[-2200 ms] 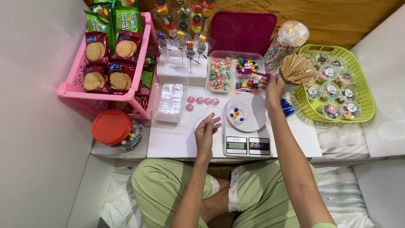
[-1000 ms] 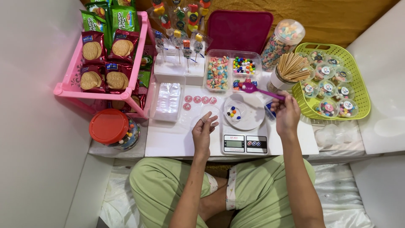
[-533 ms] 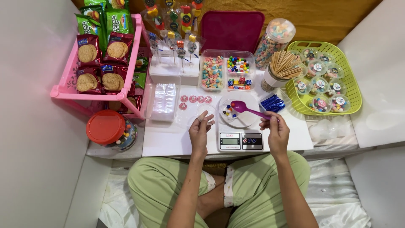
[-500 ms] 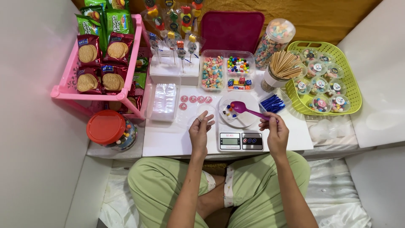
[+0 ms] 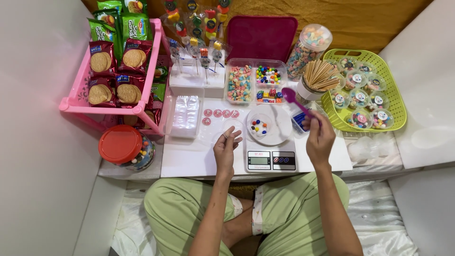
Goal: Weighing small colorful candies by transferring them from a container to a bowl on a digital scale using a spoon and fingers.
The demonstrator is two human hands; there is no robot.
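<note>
Head view, right hand [image 5: 320,140] gripping purple spoon [image 5: 296,101], bowl aimed up-left

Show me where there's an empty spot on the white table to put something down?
Bare table lies between the red-lidded jar and the left hand, below the clear tray. It's crowded around the scale, candy box and green basket.
</note>
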